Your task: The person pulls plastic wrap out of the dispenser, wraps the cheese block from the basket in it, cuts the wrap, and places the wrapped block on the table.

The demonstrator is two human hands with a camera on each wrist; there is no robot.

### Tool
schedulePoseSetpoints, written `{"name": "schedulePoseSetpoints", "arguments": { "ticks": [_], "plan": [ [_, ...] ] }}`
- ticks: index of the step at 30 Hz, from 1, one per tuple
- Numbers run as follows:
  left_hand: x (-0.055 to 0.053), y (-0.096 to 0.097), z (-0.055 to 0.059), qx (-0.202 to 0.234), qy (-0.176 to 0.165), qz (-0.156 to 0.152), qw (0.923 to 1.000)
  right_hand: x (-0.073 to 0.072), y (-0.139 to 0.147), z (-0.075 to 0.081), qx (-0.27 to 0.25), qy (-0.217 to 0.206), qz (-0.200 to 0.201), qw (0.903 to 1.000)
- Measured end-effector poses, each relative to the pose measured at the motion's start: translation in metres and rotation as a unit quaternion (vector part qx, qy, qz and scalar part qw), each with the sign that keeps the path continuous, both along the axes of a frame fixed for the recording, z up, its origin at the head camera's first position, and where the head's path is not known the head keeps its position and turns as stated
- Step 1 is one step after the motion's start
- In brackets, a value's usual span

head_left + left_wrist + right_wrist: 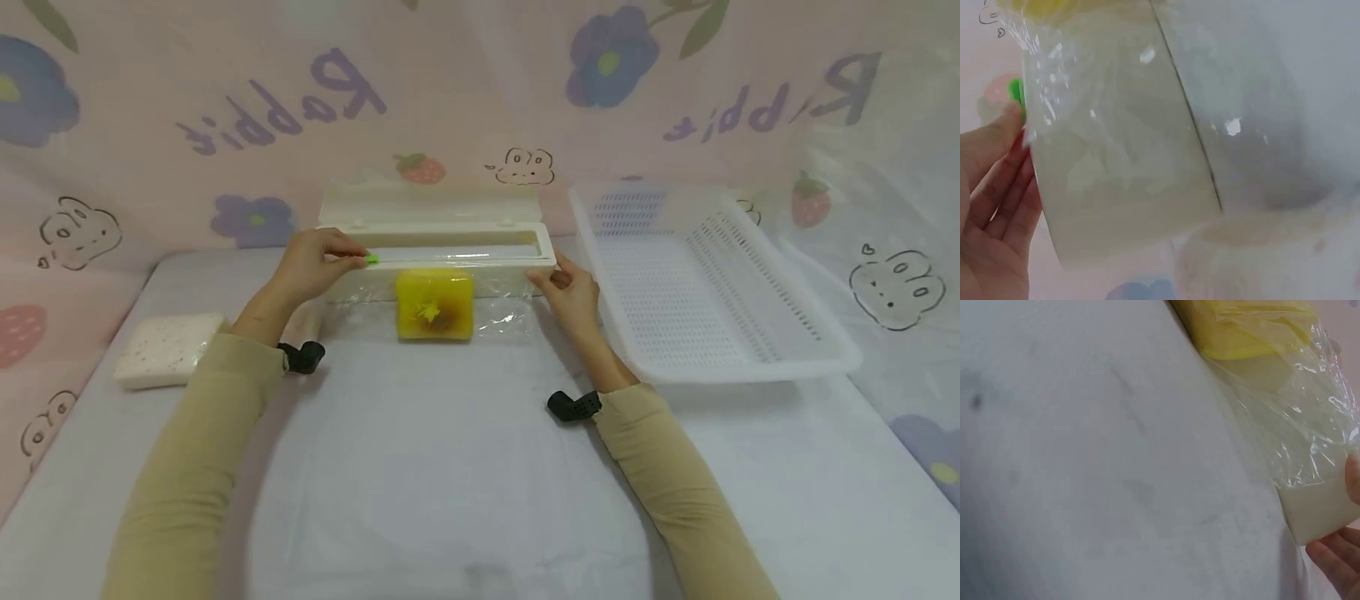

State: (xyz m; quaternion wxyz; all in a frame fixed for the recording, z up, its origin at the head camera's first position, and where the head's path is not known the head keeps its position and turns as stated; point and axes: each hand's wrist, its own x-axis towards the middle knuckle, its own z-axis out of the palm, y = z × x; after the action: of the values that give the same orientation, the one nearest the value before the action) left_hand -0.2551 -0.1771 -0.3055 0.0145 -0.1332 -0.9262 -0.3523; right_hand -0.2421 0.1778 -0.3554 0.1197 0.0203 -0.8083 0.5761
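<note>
A white cling film dispenser (480,265) stands at the back of the table with its lid (435,206) raised. My left hand (309,262) pinches the small green slider (372,259) at the left of its front edge; in the left wrist view the fingers (1019,219) lie behind the box. At the other end my right hand (572,292) grips the box corner, thumb in front and fingers behind. Clear film (506,321) hangs down the front. A yellow bread-like block (442,312) with a brown patch is against that front, covered by the film.
To the right is a white perforated basket (750,371). A white speckled block (161,350) lies on the left, and a pale object (305,323) is partly hidden behind my left wrist. A printed cloth (465,92) hangs behind the table.
</note>
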Motion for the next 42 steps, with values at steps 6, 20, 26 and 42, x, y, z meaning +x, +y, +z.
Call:
{"name": "schedulePoseSetpoints", "arguments": {
  "ticks": [6, 20, 26, 42],
  "plan": [
    [0.004, -0.009, -0.001, 0.014, -0.015, 0.023, 0.9995, 0.0, -0.001, -0.003, 0.0, 0.017, -0.001, 0.9999],
    [0.008, -0.018, 0.003, 0.053, -0.07, 0.063, 0.9941, 0.002, -0.003, 0.002, -0.01, 0.019, 0.0, 0.9998],
    [0.009, -0.024, -0.001, 0.066, -0.073, 0.058, 0.9935, 0.003, -0.002, 0.001, -0.006, 0.021, 0.0, 0.9998],
    [0.011, -0.041, -0.001, 0.043, -0.071, 0.019, 0.9964, 0.0, -0.001, 0.0, -0.013, 0.025, 0.006, 0.9996]
  ]
}}
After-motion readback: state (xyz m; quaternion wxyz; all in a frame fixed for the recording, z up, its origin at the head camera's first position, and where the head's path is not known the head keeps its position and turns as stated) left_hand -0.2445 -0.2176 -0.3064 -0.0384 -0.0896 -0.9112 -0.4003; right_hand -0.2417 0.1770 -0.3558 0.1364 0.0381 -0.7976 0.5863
